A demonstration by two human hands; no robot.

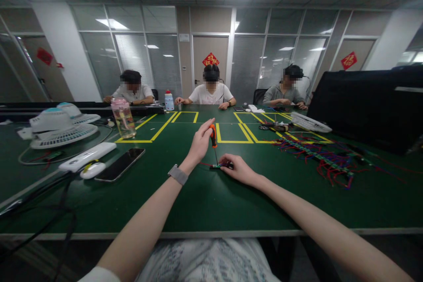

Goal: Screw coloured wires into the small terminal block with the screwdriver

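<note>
My left hand point(200, 142) grips an orange-handled screwdriver point(213, 135), held upright with its tip down on a small circuit board point(217, 166) with red wires on the green table point(205, 198). A grey watch sits on that wrist. My right hand point(238, 168) rests on the table and pinches the small board's right end, holding it flat.
A black phone point(120, 164), a white device point(87, 156), small white fans point(62, 128) and a pink-lidded bottle point(123, 117) lie to the left. A heap of red and blue wires point(317, 154) lies right, a black box point(366, 105) behind. Three people sit across the table.
</note>
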